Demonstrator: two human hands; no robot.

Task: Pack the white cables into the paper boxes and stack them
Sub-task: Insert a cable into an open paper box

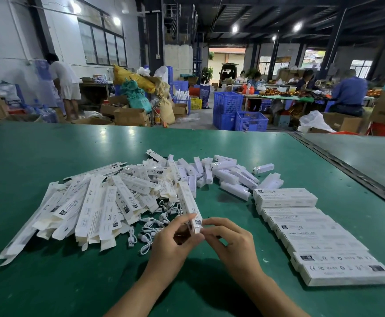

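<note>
paper box (189, 202): long, slim, white, black print | left hand (174, 244) grip pinches near end | right hand (230, 240) likewise

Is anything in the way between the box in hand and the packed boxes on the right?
Nothing visible. The right hand and left hand hold the box; only bare green table lies between it and the packed boxes.

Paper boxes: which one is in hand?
The slanting box pinched at its near end by the left hand and right hand; all others lie loose on the green table.
</note>
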